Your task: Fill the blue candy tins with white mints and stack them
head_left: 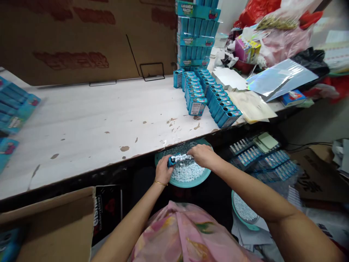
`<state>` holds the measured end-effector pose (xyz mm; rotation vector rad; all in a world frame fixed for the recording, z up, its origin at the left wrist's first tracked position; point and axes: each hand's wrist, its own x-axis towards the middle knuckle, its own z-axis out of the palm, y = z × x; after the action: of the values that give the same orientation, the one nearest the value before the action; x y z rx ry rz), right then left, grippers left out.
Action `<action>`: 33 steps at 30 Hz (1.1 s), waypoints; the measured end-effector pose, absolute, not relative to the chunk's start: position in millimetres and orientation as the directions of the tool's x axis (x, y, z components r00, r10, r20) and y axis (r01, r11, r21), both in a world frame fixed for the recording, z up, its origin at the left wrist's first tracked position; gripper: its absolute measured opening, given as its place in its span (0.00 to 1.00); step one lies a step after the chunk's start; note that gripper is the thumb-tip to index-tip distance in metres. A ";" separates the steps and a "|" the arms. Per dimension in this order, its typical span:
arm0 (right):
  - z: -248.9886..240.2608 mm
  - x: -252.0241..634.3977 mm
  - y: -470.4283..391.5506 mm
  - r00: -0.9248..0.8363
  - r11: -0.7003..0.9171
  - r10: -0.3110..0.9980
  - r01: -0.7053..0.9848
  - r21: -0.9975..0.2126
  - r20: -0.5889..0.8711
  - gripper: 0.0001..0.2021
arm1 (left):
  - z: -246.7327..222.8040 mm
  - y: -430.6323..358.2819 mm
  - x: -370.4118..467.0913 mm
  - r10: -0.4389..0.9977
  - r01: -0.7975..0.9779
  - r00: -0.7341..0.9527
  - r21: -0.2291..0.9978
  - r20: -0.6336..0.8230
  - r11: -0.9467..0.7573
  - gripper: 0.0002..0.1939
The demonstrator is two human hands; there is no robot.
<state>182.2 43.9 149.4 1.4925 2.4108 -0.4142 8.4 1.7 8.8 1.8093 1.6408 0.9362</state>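
Over a turquoise bowl (pixel 192 183) full of small white candies (pixel 188 173), my left hand (pixel 163 170) is closed around a small blue box (pixel 171 161), tilted toward the right. My right hand (pixel 203 155) is closed just to the right of it, with its fingers pointing down and left. A narrow row of white candies (pixel 181 157) stretches from the right fingertips to the mouth of the box. Whatever carries that row is hidden or too small to make out.
Rows of upright blue boxes (pixel 197 105) stand on the white table (pixel 95 120), below stacked display packs (pixel 195 40). At right are trays of blue packs (pixel 261 156) and a second candy bowl (pixel 253 227). Cartons (pixel 65 218) sit lower left.
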 end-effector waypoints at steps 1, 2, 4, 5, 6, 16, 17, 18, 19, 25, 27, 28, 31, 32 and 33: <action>155.3 176.2 43.7 -0.438 0.460 0.809 0.887 -0.041 -0.392 0.15 | 8.2 1.7 9.2 0.990 0.639 0.032 0.758 0.139 -0.127 0.17; 159.5 171.1 43.5 -0.452 0.491 0.800 0.871 -0.004 -0.394 0.15 | 7.6 1.8 9.6 0.991 0.646 0.034 0.754 0.132 -0.122 0.17; 163.0 163.7 42.6 -0.492 0.542 0.787 0.840 0.035 -0.371 0.15 | 6.2 2.0 9.9 0.992 0.649 0.033 0.753 0.120 -0.112 0.17; 163.1 161.1 41.9 -0.508 0.558 0.783 0.829 0.044 -0.360 0.15 | 5.7 2.3 10.1 0.993 0.647 0.030 0.755 0.116 -0.108 0.18; 162.6 158.9 40.9 -0.515 0.566 0.781 0.823 0.050 -0.354 0.14 | 5.3 2.6 10.4 0.993 0.643 0.027 0.759 0.114 -0.104 0.18; 146.4 196.4 42.9 -0.417 0.455 0.818 0.890 0.002 -0.396 0.15 | 4.5 6.4 5.4 0.995 0.520 -0.030 0.851 0.096 -0.067 0.17; 134.7 206.5 45.6 -0.366 0.394 0.837 0.919 -0.016 -0.407 0.17 | 4.7 6.2 3.0 0.995 0.503 -0.040 0.862 0.095 -0.063 0.17; 120.0 215.2 47.7 -0.311 0.326 0.853 0.945 -0.036 -0.420 0.18 | 5.1 5.8 0.4 0.994 0.487 -0.052 0.871 0.094 -0.057 0.17; 102.7 221.3 48.8 -0.255 0.256 0.860 0.965 -0.059 -0.442 0.19 | 5.6 5.3 -2.3 0.993 0.473 -0.067 0.880 0.093 -0.051 0.18; -3.2 193.2 31.8 -0.199 0.088 0.828 0.969 -0.230 -0.524 0.16 | 14.9 1.2 -16.9 0.981 0.431 -0.174 0.902 0.088 -0.004 0.18; -23.0 177.8 27.4 -0.220 0.052 0.825 0.947 -0.317 -0.521 0.17 | 19.1 0.2 -19.6 0.978 0.435 -0.191 0.900 0.081 0.010 0.18; -29.2 173.6 26.9 -0.229 0.031 0.823 0.932 -0.362 -0.520 0.17 | 20.8 -0.1 -20.6 0.977 0.436 -0.201 0.900 0.076 0.019 0.18; -35.7 177.0 30.2 -0.266 -0.032 0.808 0.871 -0.490 -0.526 0.16 | 22.8 -0.3 -22.3 0.974 0.432 -0.217 0.901 0.063 0.038 0.18; -34.1 182.5 31.8 -0.277 -0.053 0.803 0.848 -0.527 -0.527 0.16 | 22.4 -0.2 -22.7 0.974 0.430 -0.219 0.902 0.063 0.038 0.18; -30.7 189.2 33.0 -0.285 -0.073 0.800 0.827 -0.558 -0.528 0.16 | 21.6 -0.1 -23.0 0.973 0.428 -0.221 0.903 0.066 0.036 0.19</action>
<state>189.2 33.0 -30.7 1.8582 2.1166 -1.3177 -23.0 -0.1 21.6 1.4250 1.7105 1.1508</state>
